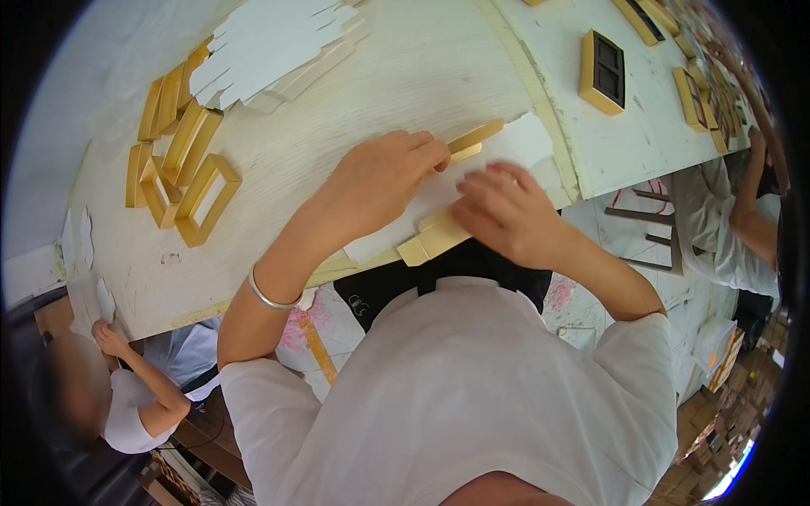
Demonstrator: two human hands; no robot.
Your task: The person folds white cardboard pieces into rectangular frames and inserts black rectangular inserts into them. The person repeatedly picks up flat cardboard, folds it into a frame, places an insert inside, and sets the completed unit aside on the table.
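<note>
A flat cardboard blank [529,140] lies white side up at the table's near edge. Along its far edge a gold flap [477,138] stands folded up. On its near edge, a second gold flap [429,236] is folded too, partly over the table's rim. My left hand [384,179] has its fingers curled, with thumb and forefinger closed at the left end of the far flap. Over the blank's middle right is my right hand [513,212], bent inward above the near flap. Motion smears its fingers, so its grip does not show.
Several gold rectangular frames [208,202] stand bunched at the left, beside a stack of white flat blanks [270,46]. A gold box with a dark insert [604,72] sits far right. Other people work at the left [139,392] and right [751,228].
</note>
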